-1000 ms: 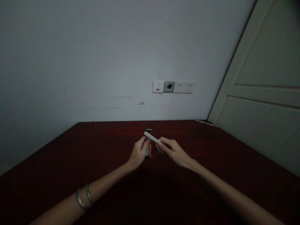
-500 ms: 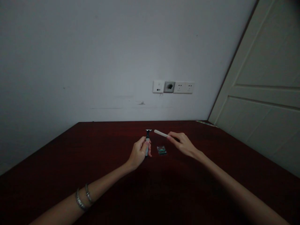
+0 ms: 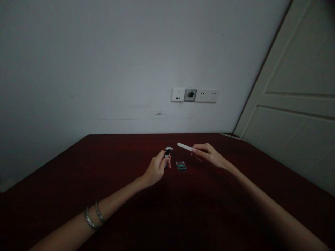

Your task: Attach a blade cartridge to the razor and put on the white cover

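A razor (image 3: 167, 152) with a T-shaped head stands in my left hand (image 3: 156, 168), whose fingers are wrapped round its handle, head upward. My right hand (image 3: 208, 154) pinches a slim white stick (image 3: 184, 146) with a rounded end that points left toward the razor head. A gap separates the stick from the razor. The far end of the stick is hidden by my fingers, so I cannot tell its kind. On the table between and below my hands lies a small clear pack (image 3: 181, 166) with dark green pieces in it.
The dark red table (image 3: 125, 150) reaches to a pale wall (image 3: 125, 69) with a row of sockets (image 3: 206, 96). A panelled door (image 3: 295, 115) stands at the right. A thin pale strip (image 3: 232, 137) lies by the table's back right corner.
My right hand has drawn the white stick a little to the right, away from the razor. The razor's head has tilted and turned in my left hand. The pack stays on the table.
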`<state>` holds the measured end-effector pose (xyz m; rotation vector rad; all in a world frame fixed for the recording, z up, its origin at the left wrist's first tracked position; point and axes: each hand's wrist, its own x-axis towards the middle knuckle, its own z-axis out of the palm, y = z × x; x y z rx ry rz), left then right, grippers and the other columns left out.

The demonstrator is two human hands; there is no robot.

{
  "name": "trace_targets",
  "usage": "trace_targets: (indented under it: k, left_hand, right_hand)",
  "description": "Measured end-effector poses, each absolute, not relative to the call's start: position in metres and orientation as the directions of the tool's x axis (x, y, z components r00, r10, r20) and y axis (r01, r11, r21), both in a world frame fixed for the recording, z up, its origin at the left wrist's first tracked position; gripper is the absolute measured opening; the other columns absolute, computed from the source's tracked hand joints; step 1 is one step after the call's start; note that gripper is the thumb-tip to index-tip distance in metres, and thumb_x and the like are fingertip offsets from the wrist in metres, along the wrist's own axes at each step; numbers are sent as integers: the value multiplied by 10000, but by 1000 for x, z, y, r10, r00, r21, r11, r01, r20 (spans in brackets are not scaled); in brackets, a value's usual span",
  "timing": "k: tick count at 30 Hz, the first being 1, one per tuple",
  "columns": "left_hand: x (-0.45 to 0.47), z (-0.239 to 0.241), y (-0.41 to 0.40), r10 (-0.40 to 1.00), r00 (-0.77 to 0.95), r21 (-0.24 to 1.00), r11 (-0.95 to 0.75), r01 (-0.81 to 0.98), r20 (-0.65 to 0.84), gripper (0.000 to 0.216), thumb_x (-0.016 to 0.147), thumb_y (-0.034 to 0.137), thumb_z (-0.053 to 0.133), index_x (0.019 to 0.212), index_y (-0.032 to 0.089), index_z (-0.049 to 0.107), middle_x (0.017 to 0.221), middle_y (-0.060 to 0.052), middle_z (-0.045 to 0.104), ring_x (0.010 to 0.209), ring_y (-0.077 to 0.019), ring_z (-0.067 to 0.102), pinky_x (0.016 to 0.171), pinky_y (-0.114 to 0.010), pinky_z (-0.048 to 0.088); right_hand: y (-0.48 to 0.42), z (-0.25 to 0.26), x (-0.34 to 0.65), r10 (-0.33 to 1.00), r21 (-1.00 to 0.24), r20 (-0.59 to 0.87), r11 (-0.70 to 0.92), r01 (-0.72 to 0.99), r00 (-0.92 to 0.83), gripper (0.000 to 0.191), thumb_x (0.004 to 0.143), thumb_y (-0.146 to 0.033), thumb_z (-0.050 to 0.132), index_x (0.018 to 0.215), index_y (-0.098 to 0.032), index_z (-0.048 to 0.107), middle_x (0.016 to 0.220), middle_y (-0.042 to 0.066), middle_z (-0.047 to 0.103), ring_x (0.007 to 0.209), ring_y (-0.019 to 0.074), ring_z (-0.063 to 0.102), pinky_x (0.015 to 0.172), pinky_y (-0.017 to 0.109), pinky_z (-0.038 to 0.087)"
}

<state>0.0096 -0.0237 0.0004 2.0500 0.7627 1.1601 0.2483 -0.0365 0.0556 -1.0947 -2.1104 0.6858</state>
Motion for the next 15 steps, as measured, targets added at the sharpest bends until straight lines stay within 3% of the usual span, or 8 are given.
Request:
trace_targets:
  k: [4, 15]
  left_hand:
    - [6, 3, -21, 676, 477, 669, -710, 220, 561, 174, 892, 216, 344, 834, 156, 497, 779, -35, 581, 751, -138, 554, 743, -276, 415]
    - [2, 5, -18, 638, 511, 648, -737, 190, 576, 166, 891, 186, 355, 867, 143, 514, 807, -51, 597, 773, -141, 574, 751, -274, 425]
  right_hand:
    - [-45, 66, 227, 791, -750, 236, 518, 411, -565, 379, 874, -448, 401, 735, -146, 583, 498, -38, 455, 479, 89, 420, 488, 221, 295]
    - [-45, 75, 235, 752, -622, 216, 598, 506, -623, 383, 867, -439, 426, 730, -141, 623, 552, -34, 429, 526, 86, 365, 508, 226, 261]
